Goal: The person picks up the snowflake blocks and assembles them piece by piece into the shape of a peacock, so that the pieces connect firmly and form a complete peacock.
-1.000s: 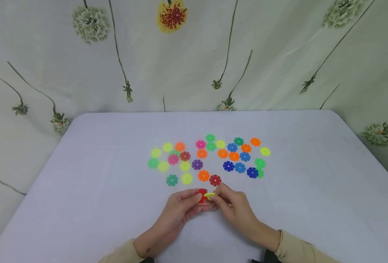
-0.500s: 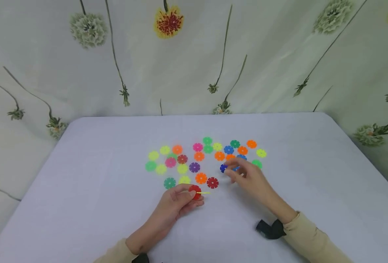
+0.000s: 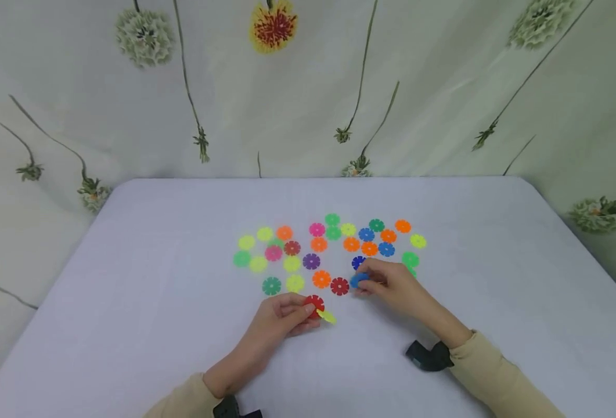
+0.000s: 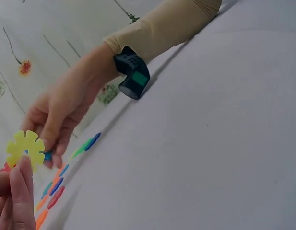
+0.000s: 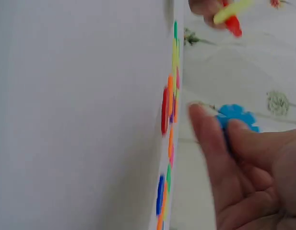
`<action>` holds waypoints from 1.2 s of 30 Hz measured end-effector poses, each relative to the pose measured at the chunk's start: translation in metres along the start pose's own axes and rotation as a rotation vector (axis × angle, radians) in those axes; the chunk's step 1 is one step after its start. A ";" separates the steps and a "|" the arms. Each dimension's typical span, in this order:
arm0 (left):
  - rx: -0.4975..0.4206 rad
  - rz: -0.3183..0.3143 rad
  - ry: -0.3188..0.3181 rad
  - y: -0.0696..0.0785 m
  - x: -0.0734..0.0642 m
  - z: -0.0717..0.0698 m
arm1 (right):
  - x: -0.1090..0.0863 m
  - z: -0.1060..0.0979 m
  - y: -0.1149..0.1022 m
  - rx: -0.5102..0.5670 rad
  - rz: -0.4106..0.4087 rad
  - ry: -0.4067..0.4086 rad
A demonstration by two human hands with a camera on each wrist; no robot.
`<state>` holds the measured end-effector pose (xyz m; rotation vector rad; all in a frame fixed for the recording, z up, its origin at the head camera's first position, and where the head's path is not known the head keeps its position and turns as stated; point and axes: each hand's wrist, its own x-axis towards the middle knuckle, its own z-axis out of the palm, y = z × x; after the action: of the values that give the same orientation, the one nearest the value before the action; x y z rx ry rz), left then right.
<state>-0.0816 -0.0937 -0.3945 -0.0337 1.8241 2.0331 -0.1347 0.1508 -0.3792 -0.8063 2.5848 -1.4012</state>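
My left hand (image 3: 284, 316) pinches a red notched disc (image 3: 314, 303) between thumb and fingers. A yellow notched disc (image 3: 327, 316) is slotted into its right side at an angle; in the left wrist view the yellow disc (image 4: 24, 147) faces the camera. To the right, my right hand (image 3: 391, 281) holds a light blue notched disc (image 3: 359, 280) by thumb and fingers, raised over the table. The same blue disc (image 5: 236, 116) shows its notches in the right wrist view. A dark blue disc (image 3: 358, 263) lies just beyond the right fingertips.
Several loose notched discs in many colours lie flat across the middle of the white table (image 3: 130, 290), among them a dark red disc (image 3: 339, 286) and an orange disc (image 3: 321, 279). A flower-printed cloth (image 3: 308, 87) hangs behind. Black wrist cameras (image 3: 429, 356) sit at both cuffs.
My right hand has let go of the yellow disc, reached to the right and picked up the light blue disc. The left hand keeps the red disc, with the yellow one attached.
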 end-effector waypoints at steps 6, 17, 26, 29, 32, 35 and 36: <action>-0.119 -0.048 -0.031 0.002 -0.001 0.005 | -0.010 0.030 -0.020 0.249 -0.214 -0.024; -0.146 -0.091 -0.036 0.003 -0.005 0.005 | -0.015 0.043 -0.020 0.049 -0.348 0.077; -0.185 -0.122 -0.050 0.007 -0.008 0.007 | -0.017 0.056 -0.021 0.189 -0.333 0.156; -0.228 -0.146 -0.051 0.007 -0.009 0.010 | -0.018 0.058 -0.021 0.149 -0.332 0.169; -0.265 -0.170 -0.066 0.006 -0.010 0.013 | -0.019 0.058 -0.020 0.117 -0.335 0.165; -0.266 -0.178 -0.083 0.004 -0.012 0.014 | -0.019 0.057 -0.020 0.107 -0.346 0.119; -0.259 -0.174 -0.090 0.003 -0.012 0.014 | -0.018 0.056 -0.019 0.104 -0.347 0.097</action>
<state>-0.0680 -0.0842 -0.3862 -0.1657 1.4430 2.0961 -0.0932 0.1092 -0.3989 -1.2460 2.5012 -1.6860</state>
